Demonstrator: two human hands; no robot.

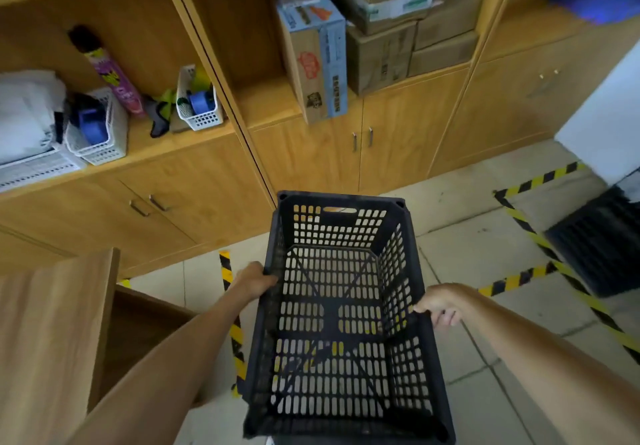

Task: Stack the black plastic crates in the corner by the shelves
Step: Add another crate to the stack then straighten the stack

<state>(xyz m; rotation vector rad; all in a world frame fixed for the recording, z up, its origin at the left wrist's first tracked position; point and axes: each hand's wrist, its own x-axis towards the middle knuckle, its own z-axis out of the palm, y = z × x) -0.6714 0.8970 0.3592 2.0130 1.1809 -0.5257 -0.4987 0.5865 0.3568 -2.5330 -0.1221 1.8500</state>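
- Black crate (341,309): held above the tiled floor (485,223), near centre, open side up, empty.
- Left hand (254,280): grasping the crate's left rim.
- Right hand (441,304): grasping the right rim.
- Wooden shelves (214,105): far side.

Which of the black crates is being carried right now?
The empty black crate at centre, gripped at its side rims by the left hand and right hand. The other black crate sits on the floor at right.

No legible text or labels.
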